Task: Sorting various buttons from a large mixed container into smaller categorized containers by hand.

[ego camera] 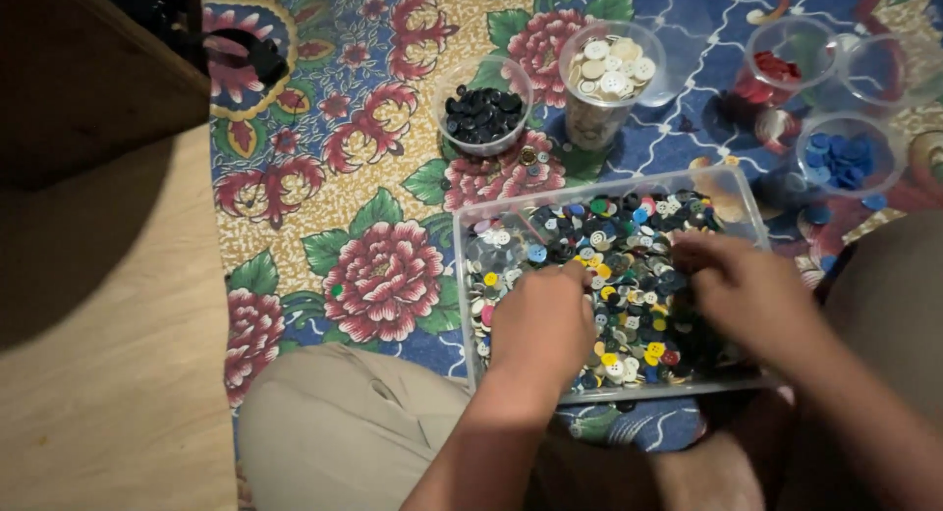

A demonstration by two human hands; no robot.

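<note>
Both hands work inside the clear rectangular plastic tray (471, 238) of mixed coloured buttons (629, 275): left hand (543, 324) curled loosely, right hand (748, 287) with fingers bent into the heap, grip unclear. Farther off, the clear cups of black buttons (481, 106), white buttons (611, 77), red buttons (781, 61) and blue buttons (845, 159) are partly filled, while the tray looks far from sorted.

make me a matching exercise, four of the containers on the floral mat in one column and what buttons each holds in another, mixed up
Column one:
1. clear cup nearest the wooden floor
2. tall clear cup
3. cup at the top right
4. clear rectangular tray

Column two:
a. white and cream buttons
b. mixed buttons of many colours
c. red buttons
d. black buttons

Pairs: 1-d, 2-a, 3-c, 4-b

The left hand and right hand both reach into the tray.
</note>
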